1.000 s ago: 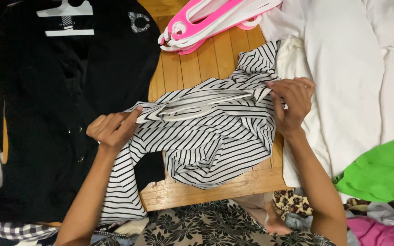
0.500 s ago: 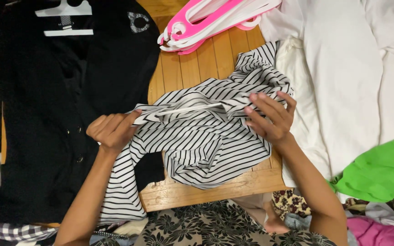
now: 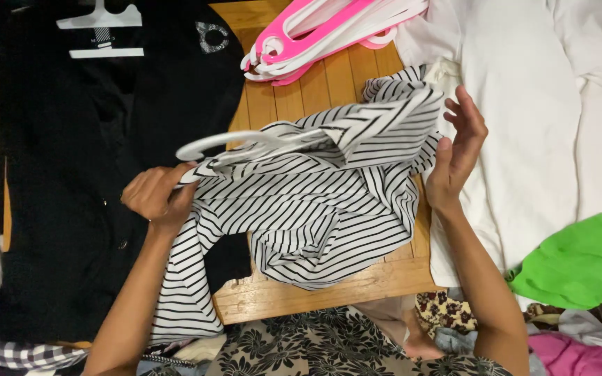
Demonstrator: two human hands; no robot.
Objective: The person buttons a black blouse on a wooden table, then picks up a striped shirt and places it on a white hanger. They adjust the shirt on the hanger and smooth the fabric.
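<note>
left hand grips striped top | right hand open, touching top's right edge | table front edge bare

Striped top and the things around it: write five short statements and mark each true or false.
1. The left hand grips the black-and-white striped top. True.
2. A white hanger sits inside the striped top. True.
3. The stacked hangers at the top of the wooden table are blue. False: they are pink and white.
4. The right hand rests on the green cloth. False: it is at the top's right edge, fingers spread, well away from the green cloth.
5. A black garment lies left of the striped top. True.
</note>
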